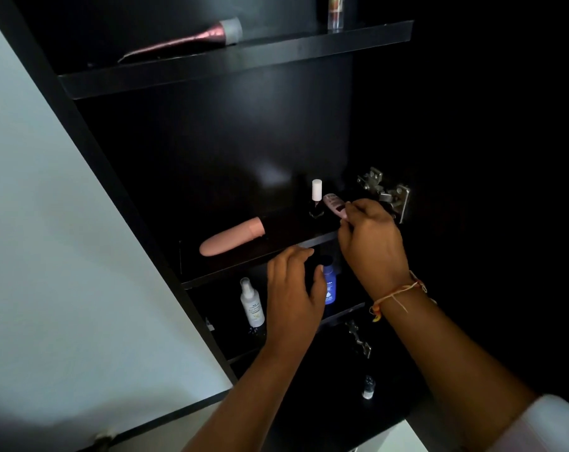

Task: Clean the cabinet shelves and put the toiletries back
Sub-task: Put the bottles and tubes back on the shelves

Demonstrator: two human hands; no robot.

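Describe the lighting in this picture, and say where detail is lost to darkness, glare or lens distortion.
Head view: very dim; the black cabinet's right side sinks into darkness. A faint glare patch sits on the back panel above the pink tube. The white wall at left is brightest. The wide lens slants the shelves. The right hand, holding a small pink bottle, and the left hand stay readable.

On the top shelf [237, 65] you have a tube [185, 39] lying on its side at the left and a can [336, 11] standing at the right. On the middle shelf [260, 252] a capped tube [232, 236] lies left of an upright small bottle [316, 197], and your right hand [371, 243] holds a small container [334, 205] just right of that bottle. One shelf below, a spray bottle [252, 303] stands left of your left hand [294, 288], whose thumb touches a bottle [329, 285].
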